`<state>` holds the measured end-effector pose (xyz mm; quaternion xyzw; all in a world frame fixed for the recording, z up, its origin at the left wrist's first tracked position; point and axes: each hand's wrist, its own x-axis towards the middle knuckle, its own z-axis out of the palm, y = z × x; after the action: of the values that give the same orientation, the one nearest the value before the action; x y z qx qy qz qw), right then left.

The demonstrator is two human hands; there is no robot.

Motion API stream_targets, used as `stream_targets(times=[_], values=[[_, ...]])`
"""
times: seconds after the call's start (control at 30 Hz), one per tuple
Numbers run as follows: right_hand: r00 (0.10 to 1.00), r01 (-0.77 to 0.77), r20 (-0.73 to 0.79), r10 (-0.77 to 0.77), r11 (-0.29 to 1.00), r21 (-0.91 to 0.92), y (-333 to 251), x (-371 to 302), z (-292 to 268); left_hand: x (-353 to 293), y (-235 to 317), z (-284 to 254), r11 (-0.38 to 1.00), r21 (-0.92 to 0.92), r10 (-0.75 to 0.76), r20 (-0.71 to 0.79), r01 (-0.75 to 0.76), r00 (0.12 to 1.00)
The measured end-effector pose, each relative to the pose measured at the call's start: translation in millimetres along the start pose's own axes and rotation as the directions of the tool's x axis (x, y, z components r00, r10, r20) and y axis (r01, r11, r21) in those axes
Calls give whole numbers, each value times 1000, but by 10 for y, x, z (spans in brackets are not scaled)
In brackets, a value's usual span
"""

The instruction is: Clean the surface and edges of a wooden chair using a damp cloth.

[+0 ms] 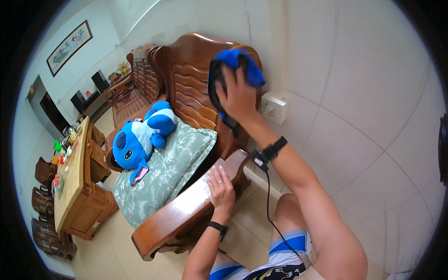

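Observation:
My right hand presses a blue and black cloth against the upper right corner of a carved wooden chair back; its fingers are slightly blurred. Lower down, my left hand lies with fingers stretched out on the glossy wooden armrest, holding nothing. On the seat sits a grey-green leaf-patterned cushion. A blue plush toy with big ears lies on its side across the cushion.
A white socket box is on the tiled wall beside the chair. From my right wristband hangs a black cable. At left stand a wooden table with small items, dark chairs and, farther back, a wooden bench and speakers.

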<state>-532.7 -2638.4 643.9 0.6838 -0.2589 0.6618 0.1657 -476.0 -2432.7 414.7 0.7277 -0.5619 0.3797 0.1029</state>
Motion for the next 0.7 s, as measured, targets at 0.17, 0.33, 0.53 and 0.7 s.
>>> stream_targets(times=[0.17, 0.33, 0.53, 0.7], values=[[965, -86, -238, 110, 990, 109, 270, 625, 26, 28, 37, -34, 1000, 22, 13, 28, -13, 1000], [927, -283, -199, 317, 942, 181, 274, 535, 119, -5, -21, 2, 1000, 22, 5, 15, -5, 1000], [979, 33, -202, -37, 999, -23, 136, 153, 99, -38, -27, 52, 1000, 16, 3, -5, -3, 1000], [978, -33, 201, 48, 997, -74, 190, -1065, -10, 4, 12, 104, 999, 45, -3, -39, 5, 999]])
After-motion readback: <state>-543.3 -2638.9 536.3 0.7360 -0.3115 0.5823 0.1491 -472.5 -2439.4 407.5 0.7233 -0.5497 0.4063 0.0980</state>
